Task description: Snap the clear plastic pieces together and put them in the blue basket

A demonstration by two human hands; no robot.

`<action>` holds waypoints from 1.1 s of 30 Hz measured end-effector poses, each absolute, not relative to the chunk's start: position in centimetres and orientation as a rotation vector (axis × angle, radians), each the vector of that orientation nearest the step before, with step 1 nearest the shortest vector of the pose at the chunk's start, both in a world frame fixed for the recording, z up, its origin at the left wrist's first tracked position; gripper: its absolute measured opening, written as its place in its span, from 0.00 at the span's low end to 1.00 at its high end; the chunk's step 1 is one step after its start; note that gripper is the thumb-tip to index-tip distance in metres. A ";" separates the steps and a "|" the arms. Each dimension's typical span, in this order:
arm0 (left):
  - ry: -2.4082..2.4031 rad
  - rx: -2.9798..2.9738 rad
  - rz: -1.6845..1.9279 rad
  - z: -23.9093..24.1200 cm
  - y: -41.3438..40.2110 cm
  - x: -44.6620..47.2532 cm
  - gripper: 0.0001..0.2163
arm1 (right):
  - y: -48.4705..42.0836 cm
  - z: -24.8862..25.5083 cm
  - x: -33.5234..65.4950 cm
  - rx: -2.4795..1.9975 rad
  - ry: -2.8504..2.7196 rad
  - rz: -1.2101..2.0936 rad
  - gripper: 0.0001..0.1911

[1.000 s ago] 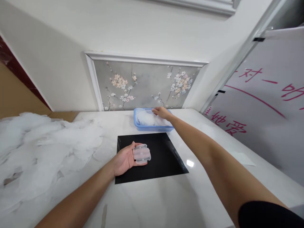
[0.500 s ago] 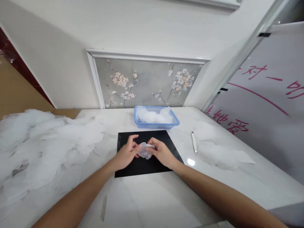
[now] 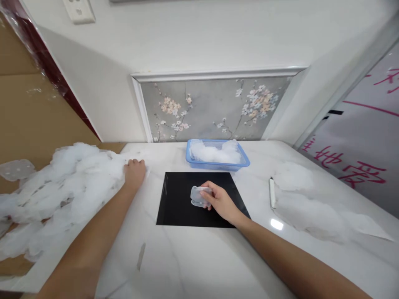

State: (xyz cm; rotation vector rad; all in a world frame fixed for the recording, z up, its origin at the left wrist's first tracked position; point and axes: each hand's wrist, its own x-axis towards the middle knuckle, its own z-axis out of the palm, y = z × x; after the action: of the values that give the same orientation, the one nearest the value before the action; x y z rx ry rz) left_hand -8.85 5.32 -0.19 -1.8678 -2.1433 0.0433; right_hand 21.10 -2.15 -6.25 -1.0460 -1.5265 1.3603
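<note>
Over the black mat (image 3: 174, 214), my right hand (image 3: 222, 202) pinches a thin, translucent whitish plastic piece (image 3: 196, 195) with a wavy edge, between thumb and fingers. My left hand (image 3: 135, 171) rests at the right edge of a big heap of similar translucent pieces (image 3: 77, 174). Its fingers are curled downward and the fingertips are hidden, so what they hold cannot be made out. Just behind the mat stands a blue plastic basket (image 3: 215, 167) with more of the whitish pieces in it.
A white pen (image 3: 272, 193) lies right of the mat, beside further translucent pieces (image 3: 311, 214). Cardboard (image 3: 18, 112) stands behind the heap at the left. A wall with a framed flower panel (image 3: 205, 108) closes off the back of the white marbled table (image 3: 193, 261); a whiteboard (image 3: 368, 137) is at the right.
My left hand has let go of the plastic piece and moved left to the heap. My right hand still holds the piece over the mat. The view has turned somewhat left.
</note>
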 end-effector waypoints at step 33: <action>-1.186 -2.548 -0.772 -3.0 2.4 -1.3 0.14 | -5.2 -4.5 17.3 -0.342 -1.753 2.203 0.20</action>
State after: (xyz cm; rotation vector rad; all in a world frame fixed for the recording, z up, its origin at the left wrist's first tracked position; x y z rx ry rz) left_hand -1.26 2.36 -3.02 -2.5481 -1.1865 -0.7716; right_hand 17.34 -5.20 -4.51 -0.3422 -1.7533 2.2034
